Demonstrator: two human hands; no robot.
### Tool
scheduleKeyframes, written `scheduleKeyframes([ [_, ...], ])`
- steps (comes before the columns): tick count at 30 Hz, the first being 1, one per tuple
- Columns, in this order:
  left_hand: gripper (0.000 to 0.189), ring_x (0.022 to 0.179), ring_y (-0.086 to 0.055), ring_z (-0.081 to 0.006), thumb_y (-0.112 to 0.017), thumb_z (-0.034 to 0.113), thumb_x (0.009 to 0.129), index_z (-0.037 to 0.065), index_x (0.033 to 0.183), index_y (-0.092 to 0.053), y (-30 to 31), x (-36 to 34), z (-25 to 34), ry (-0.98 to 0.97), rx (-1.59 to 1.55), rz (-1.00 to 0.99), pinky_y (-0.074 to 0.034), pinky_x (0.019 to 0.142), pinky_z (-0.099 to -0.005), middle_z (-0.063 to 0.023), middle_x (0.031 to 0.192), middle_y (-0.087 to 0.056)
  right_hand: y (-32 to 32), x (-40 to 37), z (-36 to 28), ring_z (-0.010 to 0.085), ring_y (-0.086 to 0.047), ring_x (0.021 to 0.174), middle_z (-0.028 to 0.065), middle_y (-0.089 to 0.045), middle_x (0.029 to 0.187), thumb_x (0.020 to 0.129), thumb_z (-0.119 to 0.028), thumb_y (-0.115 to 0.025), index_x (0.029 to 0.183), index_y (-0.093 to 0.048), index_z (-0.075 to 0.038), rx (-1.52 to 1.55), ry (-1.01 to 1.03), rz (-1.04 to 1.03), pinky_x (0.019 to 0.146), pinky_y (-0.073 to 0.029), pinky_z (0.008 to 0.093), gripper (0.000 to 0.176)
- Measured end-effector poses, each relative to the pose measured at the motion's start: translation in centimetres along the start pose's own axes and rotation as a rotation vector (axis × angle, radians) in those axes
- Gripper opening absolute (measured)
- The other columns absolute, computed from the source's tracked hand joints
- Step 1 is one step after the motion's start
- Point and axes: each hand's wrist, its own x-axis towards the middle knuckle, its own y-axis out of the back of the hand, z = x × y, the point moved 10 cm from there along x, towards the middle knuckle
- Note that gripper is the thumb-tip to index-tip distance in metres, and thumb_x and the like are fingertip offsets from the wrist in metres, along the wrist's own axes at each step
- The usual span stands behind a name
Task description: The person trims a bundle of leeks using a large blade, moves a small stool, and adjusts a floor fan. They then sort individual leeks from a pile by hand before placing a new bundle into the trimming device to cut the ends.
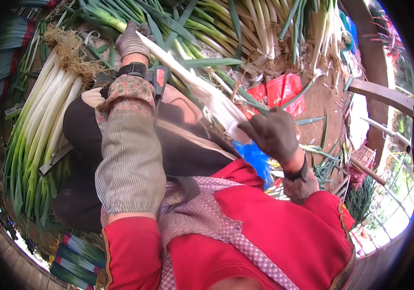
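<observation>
My left hand [132, 42], in a grey striped glove, is closed around a long leek [163, 57] near where its white shank turns green. The shank slants down to the right across my lap. At its lower end it widens into a blurred pale layer that looks like loose outer skin [224, 108]. My right hand [274, 135], in a dark, soiled glove, has its fingers curled at the end of that layer. A tool with a dark and red handle [160, 79] lies beside my left wrist.
Several leeks with roots [265, 29] are piled along the top. A leek bundle [42, 130] lies to my left, roots upward. A red plastic bag [279, 92] and blue plastic [253, 159] are on the ground. A curved brown bar [383, 96] stands at right.
</observation>
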Motion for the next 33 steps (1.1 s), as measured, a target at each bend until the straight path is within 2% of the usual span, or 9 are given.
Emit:
scheduleKeyframes([
  [4,0.027,0.057,-0.063,-0.0246,-0.063,0.019,0.099,0.006,0.116,-0.046,0.5,1.2,-0.3,0.003,0.0,0.001,-0.04,0.044,-0.0396,-0.0172,0.084,-0.068,2.2,-3.2,-0.1,0.0287,-0.053,0.051,0.0069,-0.05,0.054,0.084,-0.018,-0.076,0.062,-0.054,-0.005,0.23,-0.088,-0.068,0.055,-0.043,0.0398,0.033],
  [7,0.023,0.058,-0.063,-0.0238,-0.062,0.022,0.1,0.005,0.11,-0.05,0.4,1.9,0.0,0.054,-0.014,-0.045,-0.04,0.046,-0.0393,-0.017,0.084,-0.068,0.7,-7.3,4.1,0.0269,-0.065,0.063,0.0092,-0.066,0.068,0.082,-0.019,-0.078,0.079,-0.066,-0.002,0.703,-0.587,-0.248,0.065,-0.052,0.0368,0.021],
  [8,0.024,0.059,-0.063,-0.0239,-0.062,0.023,0.1,0.006,0.111,-0.05,0.6,2.3,-0.2,0.049,-0.003,-0.035,-0.041,0.047,-0.0391,-0.0164,0.085,-0.067,-0.3,-8.5,6.0,0.0297,-0.071,0.088,0.0151,-0.073,0.1,0.077,-0.022,-0.083,0.114,-0.067,-0.001,0.647,-0.668,-0.353,0.083,-0.054,0.0385,0.046],
  [14,0.03,0.067,-0.065,-0.0253,-0.067,0.023,0.098,0.01,0.118,-0.049,0.8,1.9,-0.5,0.066,-0.013,-0.005,-0.044,0.054,-0.0434,-0.0138,0.091,-0.067,-0.5,-2.6,3.3,0.0382,-0.061,0.109,0.0181,-0.062,0.129,0.06,-0.033,-0.091,0.143,-0.044,-0.005,0.043,-0.252,0.12,0.094,-0.047,0.0452,0.1],
  [18,0.031,0.066,-0.066,-0.0261,-0.067,0.022,0.097,0.008,0.117,-0.049,1.2,1.2,-0.1,0.036,-0.032,0.024,-0.046,0.055,-0.0432,-0.013,0.089,-0.066,-2.3,1.3,3.0,0.0361,-0.066,0.097,0.0181,-0.067,0.113,0.068,-0.026,-0.087,0.146,-0.039,-0.005,0.192,-0.243,0.366,0.081,-0.051,0.0434,0.094],
  [21,0.032,0.067,-0.067,-0.0263,-0.068,0.022,0.097,0.007,0.118,-0.049,1.5,1.4,-0.1,0.053,-0.128,0.034,-0.047,0.056,-0.0429,-0.0129,0.089,-0.066,-8.1,-0.3,6.2,0.0224,-0.069,0.085,0.0143,-0.069,0.094,0.076,-0.022,-0.084,0.149,-0.035,-0.003,0.622,-0.705,0.049,0.074,-0.052,0.0342,0.091],
  [22,0.033,0.065,-0.067,-0.0268,-0.068,0.02,0.096,0.008,0.119,-0.048,1.7,1.4,0.3,0.018,-0.098,0.023,-0.047,0.052,-0.0431,-0.0134,0.086,-0.067,-7.9,-1.4,6.5,0.0121,-0.064,0.07,0.0085,-0.066,0.078,0.084,-0.019,-0.078,0.138,-0.05,-0.002,0.589,-0.701,0.087,0.065,-0.049,0.0269,0.063],
  [26,0.036,0.056,-0.066,-0.0267,-0.069,0.016,0.095,0.005,0.119,-0.045,1.9,0.4,1.0,-0.091,0.014,0.103,-0.045,0.042,-0.0407,-0.0157,0.079,-0.068,-5.1,-2.6,7.0,0.0256,-0.065,0.061,0.0154,-0.063,0.067,0.09,-0.021,-0.07,0.084,-0.071,-0.003,0.555,-0.621,0.048,0.057,-0.047,0.0382,0.02],
  [33,0.035,0.06,-0.068,-0.0253,-0.069,0.013,0.094,0.001,0.117,-0.046,1.1,-1.1,1.9,-0.149,0.111,0.057,-0.049,0.043,-0.0392,-0.0189,0.085,-0.07,2.4,2.0,5.7,0.0322,-0.068,0.074,0.0118,-0.07,0.086,0.088,-0.025,-0.072,0.09,-0.074,-0.009,0.098,-0.333,0.017,0.063,-0.051,0.0415,0.017],
])
